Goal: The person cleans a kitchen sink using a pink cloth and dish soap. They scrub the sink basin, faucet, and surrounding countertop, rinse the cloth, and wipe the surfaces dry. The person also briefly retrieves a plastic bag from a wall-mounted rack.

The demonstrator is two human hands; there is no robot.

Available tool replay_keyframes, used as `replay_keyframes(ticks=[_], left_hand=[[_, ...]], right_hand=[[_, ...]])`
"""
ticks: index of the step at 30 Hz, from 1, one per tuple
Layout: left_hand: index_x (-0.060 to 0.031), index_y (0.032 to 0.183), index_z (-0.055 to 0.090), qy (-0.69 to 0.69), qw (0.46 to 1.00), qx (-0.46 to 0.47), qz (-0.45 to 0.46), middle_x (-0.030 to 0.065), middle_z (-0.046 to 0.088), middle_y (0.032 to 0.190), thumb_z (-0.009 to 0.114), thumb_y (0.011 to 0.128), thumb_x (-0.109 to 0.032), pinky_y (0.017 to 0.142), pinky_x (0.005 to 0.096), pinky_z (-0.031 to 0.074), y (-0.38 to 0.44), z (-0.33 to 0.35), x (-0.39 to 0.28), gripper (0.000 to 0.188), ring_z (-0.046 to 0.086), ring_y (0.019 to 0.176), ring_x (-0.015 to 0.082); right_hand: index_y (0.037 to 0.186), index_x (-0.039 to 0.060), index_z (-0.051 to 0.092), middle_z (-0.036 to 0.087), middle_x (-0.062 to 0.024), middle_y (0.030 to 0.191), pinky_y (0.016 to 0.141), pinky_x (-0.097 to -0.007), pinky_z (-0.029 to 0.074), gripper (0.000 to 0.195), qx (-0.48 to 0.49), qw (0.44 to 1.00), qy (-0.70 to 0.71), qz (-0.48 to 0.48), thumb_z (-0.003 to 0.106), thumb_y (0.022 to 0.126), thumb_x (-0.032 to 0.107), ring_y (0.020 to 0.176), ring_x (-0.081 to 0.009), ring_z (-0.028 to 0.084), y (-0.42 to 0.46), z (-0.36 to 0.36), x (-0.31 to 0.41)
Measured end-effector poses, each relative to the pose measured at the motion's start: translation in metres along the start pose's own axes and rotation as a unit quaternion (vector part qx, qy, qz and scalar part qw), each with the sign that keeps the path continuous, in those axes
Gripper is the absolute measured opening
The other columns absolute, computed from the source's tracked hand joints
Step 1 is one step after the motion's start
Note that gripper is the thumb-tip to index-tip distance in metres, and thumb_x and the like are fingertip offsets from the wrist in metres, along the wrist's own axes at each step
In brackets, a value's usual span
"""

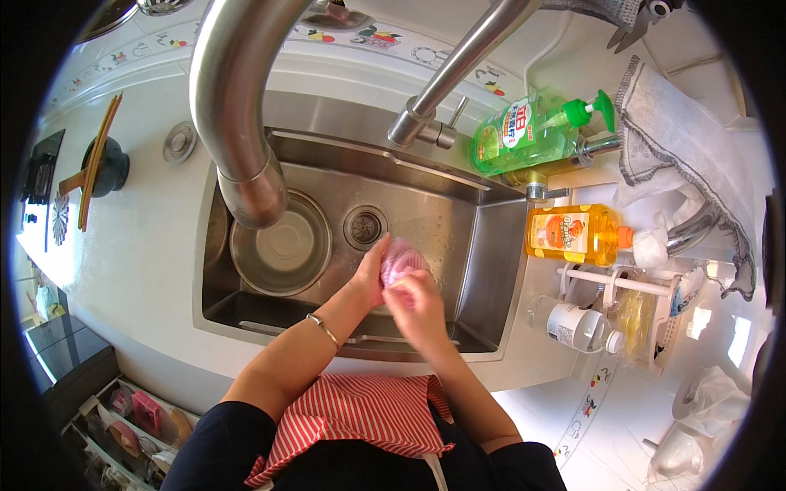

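Over the right half of a stainless steel sink (451,227), both my hands grip a crumpled pink cloth (402,253). My left hand (370,273) clasps it from the left side, thumb pointing up towards the drain (366,228). Close against it, my right hand (417,307) has its fingers bunched on the cloth's lower part, and it looks slightly blurred. A round metal basin (281,245), which seems to hold water, sits in the sink's left part. Above the basin hangs the thick spout of a faucet (252,190).
A green pump bottle (522,135) lies tilted behind the sink's right corner. On the right are an orange detergent bottle (574,235), a clear plastic bottle (574,325) and a hanging grey cloth (681,141). A dark pot (110,166) with chopsticks stands left; an open drawer (132,423) is below.
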State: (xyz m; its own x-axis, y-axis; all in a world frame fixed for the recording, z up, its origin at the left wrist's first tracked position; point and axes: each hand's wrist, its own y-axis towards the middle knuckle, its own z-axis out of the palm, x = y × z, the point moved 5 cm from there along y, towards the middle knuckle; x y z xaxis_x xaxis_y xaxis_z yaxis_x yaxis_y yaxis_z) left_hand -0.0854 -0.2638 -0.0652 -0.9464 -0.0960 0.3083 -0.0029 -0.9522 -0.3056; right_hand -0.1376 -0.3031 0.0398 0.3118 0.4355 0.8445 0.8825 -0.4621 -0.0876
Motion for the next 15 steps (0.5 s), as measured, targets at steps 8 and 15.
replay_keyframes(ticks=[8,15], left_hand=[[-0.0149,0.098,0.052,0.111,0.983,-0.107,0.1,0.0053,0.058,0.088,0.027,0.095,-0.032,0.072,0.0378,0.047,0.022,-0.003,0.012,0.031,0.055,0.082,0.022],[-0.0122,0.094,0.05,-0.045,0.974,0.073,0.211,0.0091,0.055,0.094,0.03,0.094,-0.031,0.08,0.0402,0.044,0.027,-0.043,0.009,0.028,0.052,0.087,0.026]], right_hand=[[0.064,0.009,0.058,0.056,-0.0098,0.074,0.055,-0.0424,0.047,0.019,-0.149,0.946,-0.284,0.052,0.057,0.077,0.022,0.064,-0.0307,0.058,0.073,-0.01,-0.058],[0.066,0.0051,0.054,0.055,-0.0127,0.071,0.056,-0.0416,0.044,0.019,-0.085,0.972,-0.211,-0.056,0.059,0.077,0.02,0.062,-0.0349,0.056,0.031,0.033,0.006]])
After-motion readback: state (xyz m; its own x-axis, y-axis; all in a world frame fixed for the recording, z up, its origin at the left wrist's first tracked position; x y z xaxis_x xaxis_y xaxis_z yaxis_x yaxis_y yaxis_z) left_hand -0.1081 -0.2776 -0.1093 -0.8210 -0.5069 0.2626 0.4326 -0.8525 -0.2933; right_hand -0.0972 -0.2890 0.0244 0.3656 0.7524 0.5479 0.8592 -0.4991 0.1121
